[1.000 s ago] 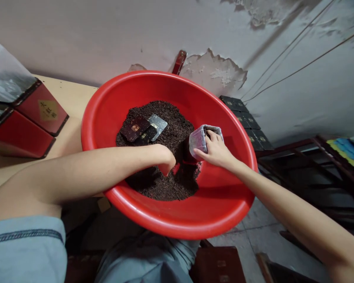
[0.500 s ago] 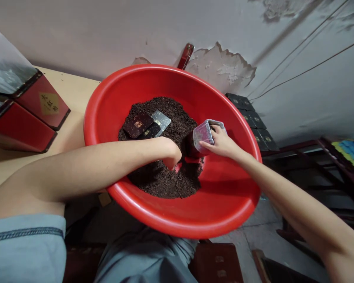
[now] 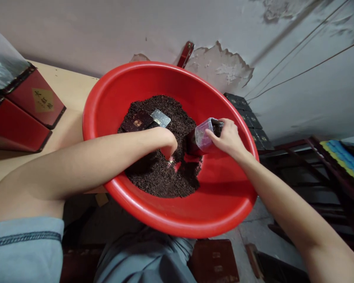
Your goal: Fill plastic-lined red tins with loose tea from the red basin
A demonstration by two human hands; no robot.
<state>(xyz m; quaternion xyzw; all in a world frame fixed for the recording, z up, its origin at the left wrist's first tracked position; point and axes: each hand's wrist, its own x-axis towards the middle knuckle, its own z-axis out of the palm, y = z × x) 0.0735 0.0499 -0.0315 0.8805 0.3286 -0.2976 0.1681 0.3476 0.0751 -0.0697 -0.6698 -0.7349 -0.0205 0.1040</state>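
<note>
A wide red basin point(image 3: 224, 200) holds a heap of dark, loose, dried leaves, like tea point(image 3: 168, 184). My right hand point(image 3: 228, 137) grips the rim of a dark red tin with a clear plastic liner point(image 3: 202, 135). The tin lies tilted in the basin, its mouth facing right, with dark leaves showing inside. My left hand point(image 3: 167, 144) reaches down to the leaves left of the tin, its fingers bent under and mostly hidden. Behind that wrist, a dark red lid point(image 3: 137, 121) and a silver-grey lid point(image 3: 161, 118) rest on the heap.
Two red tins point(image 3: 43, 98) with plastic above them stand on the pale table point(image 3: 67, 84) at left. Stacked black boxes point(image 3: 249, 118) are beyond the basin's right side. A dark rack point(image 3: 295, 165) stands right; a dark red box point(image 3: 215, 261) is below.
My left hand has shifted slightly left and up, now covering the black lid. My right hand has turned around the tin's rim, and leaves now show in its mouth.
</note>
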